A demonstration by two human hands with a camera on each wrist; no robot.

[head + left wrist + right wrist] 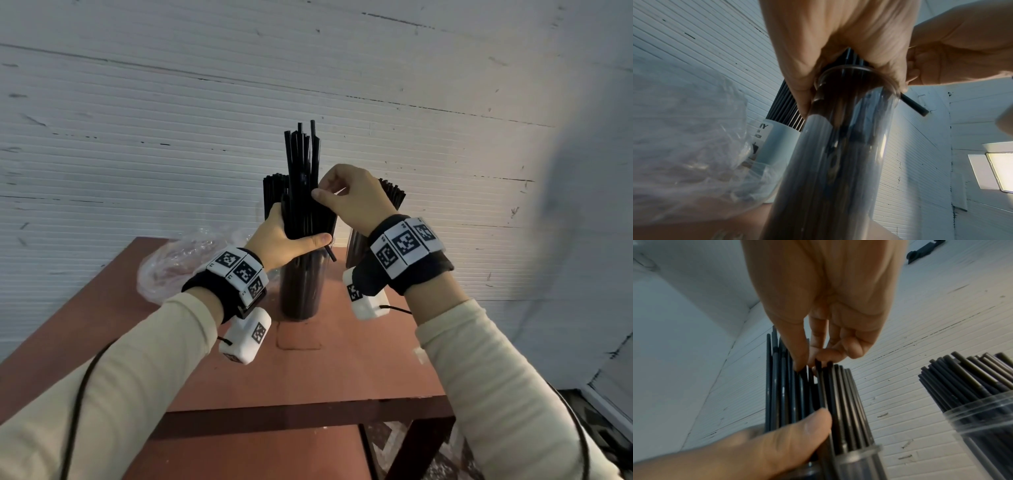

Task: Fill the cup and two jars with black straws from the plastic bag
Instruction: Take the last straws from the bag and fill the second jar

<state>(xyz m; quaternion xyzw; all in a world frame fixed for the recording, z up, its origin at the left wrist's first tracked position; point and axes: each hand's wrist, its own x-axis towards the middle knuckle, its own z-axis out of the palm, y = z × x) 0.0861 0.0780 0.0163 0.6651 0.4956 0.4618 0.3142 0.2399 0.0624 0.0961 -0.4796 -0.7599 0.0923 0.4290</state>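
A bundle of black straws [303, 192] is being gripped by the left hand [281, 240] at the mouth of a clear jar [299, 291] standing on the bench [342, 370]; fingers and thumb are being kept curled around the bundle. Straw tops are being pinched by the fingers [803, 360] of the right hand [352, 198]. One stray straw [914, 104] is being left outside the rim. A second jar [982, 426] and a white cup [774, 142] are being shown already stocked; the plastic bag [174, 263] is lying behind. Filling is judged nearly finished. Next, the raised straws are to be pressed down and the stray tucked in.
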